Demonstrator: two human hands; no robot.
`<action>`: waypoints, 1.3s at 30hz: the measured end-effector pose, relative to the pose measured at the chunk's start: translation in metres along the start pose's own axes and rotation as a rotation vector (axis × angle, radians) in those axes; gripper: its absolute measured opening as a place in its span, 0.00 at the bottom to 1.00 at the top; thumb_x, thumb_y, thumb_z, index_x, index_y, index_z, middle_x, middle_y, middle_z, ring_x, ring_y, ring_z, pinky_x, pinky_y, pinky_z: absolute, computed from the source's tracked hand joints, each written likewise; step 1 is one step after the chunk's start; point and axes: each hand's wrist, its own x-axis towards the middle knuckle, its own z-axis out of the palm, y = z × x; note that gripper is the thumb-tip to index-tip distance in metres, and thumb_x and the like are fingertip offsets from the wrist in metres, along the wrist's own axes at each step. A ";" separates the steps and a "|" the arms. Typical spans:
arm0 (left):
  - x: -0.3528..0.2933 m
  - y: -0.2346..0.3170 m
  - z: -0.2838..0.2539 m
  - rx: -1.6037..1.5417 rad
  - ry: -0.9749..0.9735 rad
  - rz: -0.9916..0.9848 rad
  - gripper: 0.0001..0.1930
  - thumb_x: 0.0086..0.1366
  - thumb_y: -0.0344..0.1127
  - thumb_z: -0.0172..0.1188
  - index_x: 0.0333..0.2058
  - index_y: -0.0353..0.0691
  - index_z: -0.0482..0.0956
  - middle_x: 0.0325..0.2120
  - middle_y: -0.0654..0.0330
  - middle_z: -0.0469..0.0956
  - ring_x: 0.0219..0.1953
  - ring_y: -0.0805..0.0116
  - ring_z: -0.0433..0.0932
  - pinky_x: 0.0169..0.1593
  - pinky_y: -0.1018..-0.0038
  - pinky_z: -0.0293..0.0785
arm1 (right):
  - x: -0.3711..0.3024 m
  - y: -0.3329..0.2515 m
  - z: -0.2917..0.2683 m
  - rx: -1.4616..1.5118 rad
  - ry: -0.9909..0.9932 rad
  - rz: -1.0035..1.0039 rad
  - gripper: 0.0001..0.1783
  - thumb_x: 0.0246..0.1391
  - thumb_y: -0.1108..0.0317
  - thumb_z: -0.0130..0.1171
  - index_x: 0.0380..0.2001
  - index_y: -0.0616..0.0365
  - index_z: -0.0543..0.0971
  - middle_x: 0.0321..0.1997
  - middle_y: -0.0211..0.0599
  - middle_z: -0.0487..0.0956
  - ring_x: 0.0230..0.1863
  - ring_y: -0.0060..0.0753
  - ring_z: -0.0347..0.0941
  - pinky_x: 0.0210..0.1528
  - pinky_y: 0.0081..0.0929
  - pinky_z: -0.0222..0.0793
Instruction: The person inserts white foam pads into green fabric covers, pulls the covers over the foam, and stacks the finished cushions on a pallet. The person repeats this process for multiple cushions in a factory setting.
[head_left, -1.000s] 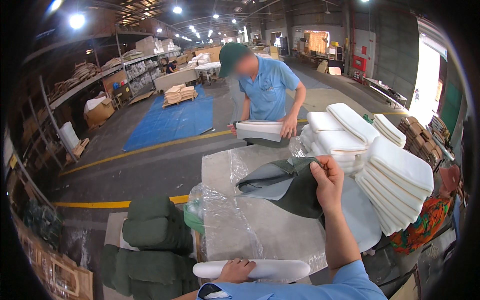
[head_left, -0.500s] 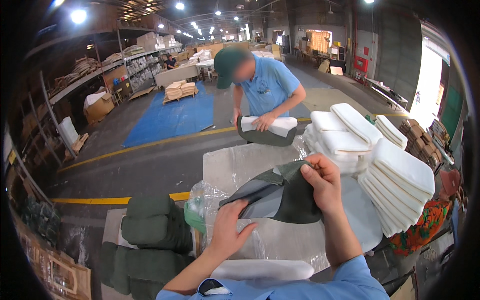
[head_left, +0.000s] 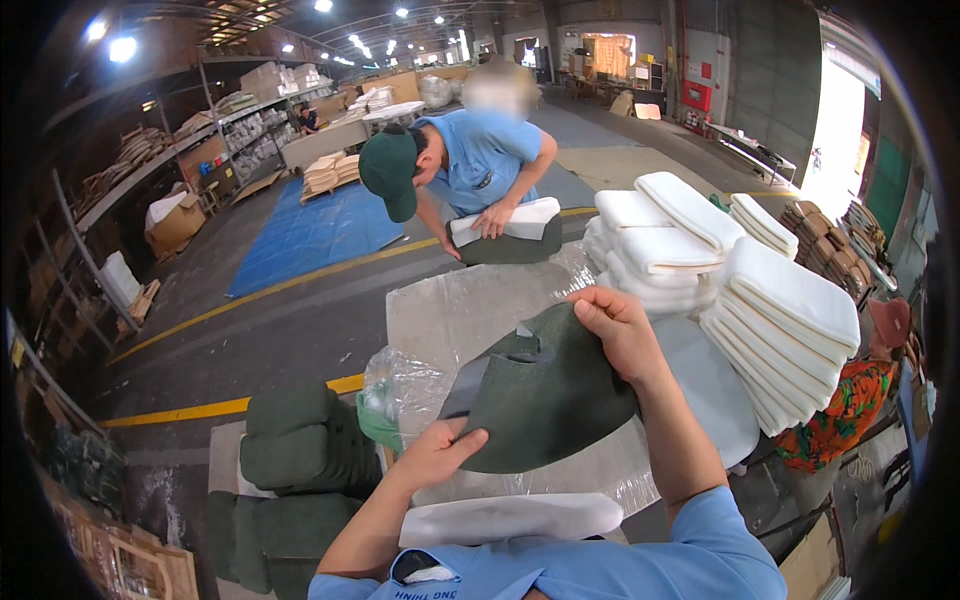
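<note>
1. At the far left of the work area, stacks of dark green folded pieces (head_left: 300, 440) are set low, just left of the person's left forearm.
2. Beside them, crumpled clear plastic film (head_left: 405, 385) is spread over the left edge of a pale worktable (head_left: 430, 310).
3. The lower-left edge of a dark green cover (head_left: 545, 400) is held in the left hand (head_left: 437, 455). The thumb is laid across the near face of the cloth; the other fingers are partly hidden, but the edge appears to be pinched.
4. Across the table, a white pad (head_left: 535, 212) partly wrapped in dark green cloth is handled by a bent co-worker (head_left: 480, 160).
5. The dark green cover is held up between both hands, above the table. Its long axis is slanted from lower left, near the body, to upper right, farther out. Its grey-lined opening is turned to the left and away, and is reached more closely by the left hand.
6. Below the cover, against the blue shirt, a long white foam pad (head_left: 510, 518) is laid crosswise. The left hand is placed nearer to it than the right.
7. The upper-right edge of the cover is pinched between thumb and fingers of the right hand (head_left: 615, 325).
8. Farther right, white folded pads (head_left: 670, 235) are piled, with a leaning stack of white pads (head_left: 785, 320) beside them.
</note>
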 end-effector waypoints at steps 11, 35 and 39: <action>0.057 -0.117 0.047 -0.896 0.057 -0.378 0.21 0.80 0.46 0.51 0.60 0.37 0.77 0.38 0.59 0.82 0.48 0.67 0.82 0.54 0.66 0.78 | -0.054 -0.044 0.013 -0.300 -0.087 -0.569 0.09 0.66 0.67 0.60 0.33 0.59 0.83 0.34 0.36 0.82 0.36 0.41 0.79 0.42 0.34 0.73; 0.037 -0.078 0.050 -1.392 -0.085 0.148 0.26 0.72 0.33 0.60 0.67 0.34 0.73 0.60 0.52 0.80 0.58 0.60 0.82 0.62 0.64 0.79 | -0.068 0.103 -0.027 0.399 -0.156 0.063 0.24 0.65 0.63 0.70 0.60 0.63 0.80 0.56 0.33 0.84 0.58 0.28 0.77 0.65 0.32 0.69; 0.009 -0.088 0.052 -1.502 0.093 -0.010 0.26 0.72 0.33 0.59 0.66 0.33 0.72 0.60 0.51 0.80 0.59 0.58 0.81 0.63 0.62 0.78 | -0.067 0.116 -0.001 0.546 -0.137 0.100 0.16 0.63 0.67 0.71 0.52 0.60 0.84 0.50 0.32 0.87 0.53 0.30 0.81 0.60 0.33 0.72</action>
